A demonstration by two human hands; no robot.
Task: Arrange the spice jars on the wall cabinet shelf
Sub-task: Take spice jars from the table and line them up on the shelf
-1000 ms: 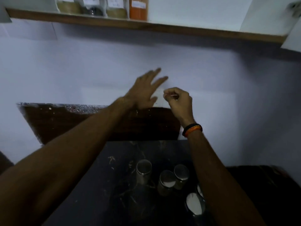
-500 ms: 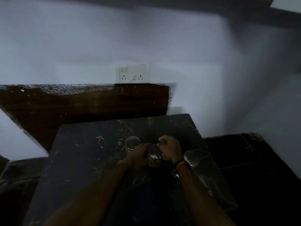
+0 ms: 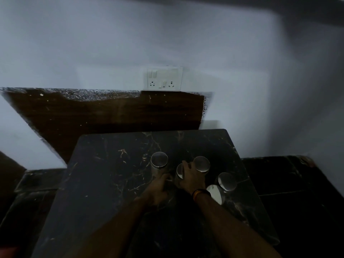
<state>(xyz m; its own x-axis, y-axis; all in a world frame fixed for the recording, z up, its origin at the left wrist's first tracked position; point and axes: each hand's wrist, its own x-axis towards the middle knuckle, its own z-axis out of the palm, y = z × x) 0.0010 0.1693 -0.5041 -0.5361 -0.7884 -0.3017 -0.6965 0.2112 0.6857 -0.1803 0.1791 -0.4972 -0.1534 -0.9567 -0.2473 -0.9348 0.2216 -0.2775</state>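
Both hands are now sitting lower and nearer the camera than half a second ago, and a fifth jar is showing that was hidden under the right forearm. The right hand (image 3: 192, 178) is reaching over the middle jar (image 3: 179, 171), its fingers draped across the steel lid so that only the lid's left part is showing; the grip appears to be closing round that jar, though the light is dim and the fingertips are hard to make out. A dark band with an orange stripe is sitting on that wrist. The left hand (image 3: 159, 187) is lying just left of the right one, fingers curled at the base of the left jar (image 3: 159, 160), which is standing upright; whether this grip is actually clamped on the glass I cannot tell. Just beyond the right hand's knuckles the far jar (image 3: 201, 164) is standing, and to the right of the wrist are the right jar (image 3: 227, 181) and the near jar (image 3: 215, 193), the latter partly hidden by the forearm. All five are standing on the dark marble table (image 3: 104, 183). Well beyond the hands, a white switch plate (image 3: 164, 79) is sitting on the pale wall.
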